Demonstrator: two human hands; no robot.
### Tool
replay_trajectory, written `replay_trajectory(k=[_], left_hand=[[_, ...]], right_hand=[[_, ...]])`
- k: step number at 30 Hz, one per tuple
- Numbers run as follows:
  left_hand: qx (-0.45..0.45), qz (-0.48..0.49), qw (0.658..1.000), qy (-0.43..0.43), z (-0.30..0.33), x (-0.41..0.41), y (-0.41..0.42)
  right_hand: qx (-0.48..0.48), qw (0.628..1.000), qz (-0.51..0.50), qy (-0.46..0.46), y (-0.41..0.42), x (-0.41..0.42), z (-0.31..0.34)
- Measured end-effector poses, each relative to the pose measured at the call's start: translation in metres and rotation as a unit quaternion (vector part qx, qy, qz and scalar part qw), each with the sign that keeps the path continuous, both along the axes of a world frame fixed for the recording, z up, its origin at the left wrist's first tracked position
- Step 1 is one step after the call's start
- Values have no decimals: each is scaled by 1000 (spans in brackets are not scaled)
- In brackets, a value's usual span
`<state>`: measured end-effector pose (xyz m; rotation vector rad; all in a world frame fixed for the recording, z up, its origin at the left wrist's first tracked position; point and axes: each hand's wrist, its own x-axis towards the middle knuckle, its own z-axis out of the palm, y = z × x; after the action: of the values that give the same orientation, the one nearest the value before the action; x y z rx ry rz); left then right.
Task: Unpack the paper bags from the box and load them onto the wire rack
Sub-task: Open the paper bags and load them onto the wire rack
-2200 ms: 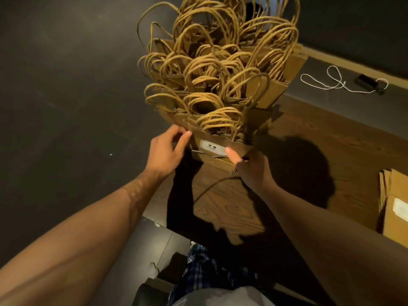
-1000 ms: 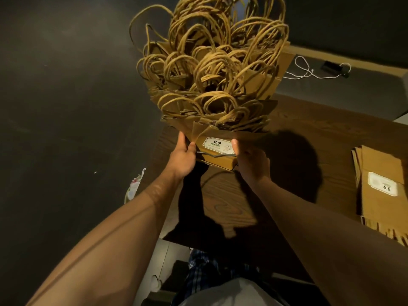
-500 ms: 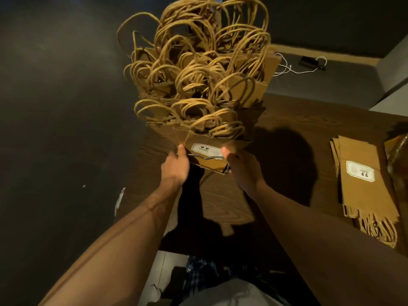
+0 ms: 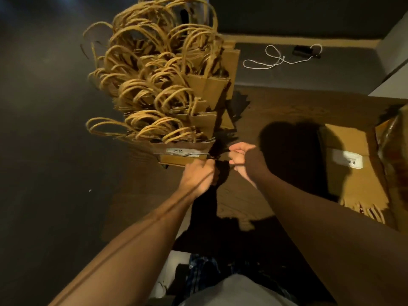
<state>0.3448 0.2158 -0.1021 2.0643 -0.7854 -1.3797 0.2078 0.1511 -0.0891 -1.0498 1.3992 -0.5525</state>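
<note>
- Your left hand [image 4: 198,176] has its fingers curled in at the near right corner of the wire rack [image 4: 181,153], right by the end of the front wire; whether they actually grip the wire or the bag edge is too blurred to tell.
- Your right hand [image 4: 242,161] is clenched into a loose fist just right of the rack, apart from it; you can't tell if anything is pinched inside.
- The paper bags [image 4: 167,96] stand packed in rows on the rack, twisted handles up, filling it from the near front to the far end.
- The front bag carries a white label [image 4: 177,151] behind the wire.
- The rack sits at the left edge of the wooden table [image 4: 276,111].
- To the right, a flat stack of bags [image 4: 351,164] lies on the table, handles pointing near.
- Far right on the floor, a white cord [image 4: 276,58] lies looped.
</note>
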Motion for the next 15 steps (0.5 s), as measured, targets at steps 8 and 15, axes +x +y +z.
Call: replay_trajectory(k=[8,15], left_hand=[[8,-144,989,30,3,-141,-52],[53,-204,977,38,-24,-252,-82]], right_hand=[[-56,962,-56,260,-14,-136,4],[28,936,-201,287,-13,-263,-11]])
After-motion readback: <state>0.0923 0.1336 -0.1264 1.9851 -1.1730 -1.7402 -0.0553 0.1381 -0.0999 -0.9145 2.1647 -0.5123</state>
